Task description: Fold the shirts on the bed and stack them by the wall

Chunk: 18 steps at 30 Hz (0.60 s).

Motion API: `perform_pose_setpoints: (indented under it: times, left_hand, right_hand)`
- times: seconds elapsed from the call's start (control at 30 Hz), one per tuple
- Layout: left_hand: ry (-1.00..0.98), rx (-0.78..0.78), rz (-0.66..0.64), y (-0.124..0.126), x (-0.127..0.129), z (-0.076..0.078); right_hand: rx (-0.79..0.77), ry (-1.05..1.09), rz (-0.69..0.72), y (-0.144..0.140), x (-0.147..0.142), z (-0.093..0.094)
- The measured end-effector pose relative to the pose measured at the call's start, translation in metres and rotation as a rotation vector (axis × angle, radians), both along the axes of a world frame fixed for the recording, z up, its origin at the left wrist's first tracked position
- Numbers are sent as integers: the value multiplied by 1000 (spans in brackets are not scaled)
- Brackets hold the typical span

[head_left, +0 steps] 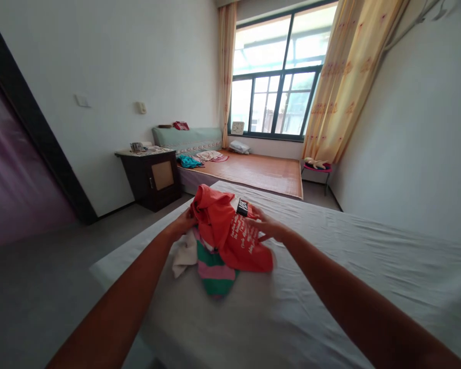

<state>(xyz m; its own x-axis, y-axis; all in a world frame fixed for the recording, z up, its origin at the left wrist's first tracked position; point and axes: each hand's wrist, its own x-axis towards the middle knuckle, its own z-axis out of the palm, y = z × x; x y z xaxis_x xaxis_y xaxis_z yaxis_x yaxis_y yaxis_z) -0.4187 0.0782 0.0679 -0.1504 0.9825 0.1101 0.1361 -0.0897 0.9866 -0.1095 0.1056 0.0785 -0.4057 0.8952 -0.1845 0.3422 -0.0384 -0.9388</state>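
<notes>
A bunched pile of clothes lies on the bed in front of me. On top is a red shirt [225, 225] with white lettering and a black-and-white patch. Below it show a green and pink striped cloth [216, 269] and a whitish cloth [185, 256]. My left hand [182, 224] grips the pile's left side, its fingertips hidden behind the fabric. From the right, my right hand [268, 226] holds the red shirt, fingers curved around its edge.
The pale sheeted bed [330, 241] spreads under my arms. Beyond it stand a second bed with a brown mat [261, 171], a dark bedside cabinet [151, 179] and a small pink stool [325, 168]. Teal clothing [190, 161] lies on the far bed. A window [276, 92] is behind.
</notes>
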Motion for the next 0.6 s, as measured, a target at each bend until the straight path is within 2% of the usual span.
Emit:
perform_pose_setpoints:
  times: [0.07, 0.13, 0.2, 0.27, 0.33, 0.4, 0.47, 0.5, 0.53, 0.6]
  left_hand:
    - [-149, 46, -55, 7, 26, 12]
    - [-228, 167, -41, 15, 48, 36]
    - [-227, 362, -29, 22, 61, 66]
    - [-192, 529, -71, 23, 60, 92]
    - [-131, 580, -183, 19, 47, 105]
    - [21, 500, -340, 11, 24, 99]
    - [275, 351, -493, 2, -3, 80]
    - [413, 276, -549, -2, -18, 67]
    - [503, 225, -545, -5, -31, 55]
    - [562, 190, -368, -9, -52, 34]
  right_hand:
    - [15, 152, 17, -2, -25, -9]
    - [80, 356, 13, 4, -41, -6]
    - [228, 551, -42, 14, -47, 9]
    - [450, 662, -139, 25, -40, 30]
    - [620, 664, -121, 33, -23, 48]
    - [626, 492, 92, 35, 4, 54]
    - [549, 177, 313, 35, 36, 48]
    - [544, 34, 331, 36, 53, 42]
    - [564, -62, 271, 38, 69, 34]
    - [536, -163, 44, 46, 95, 19]
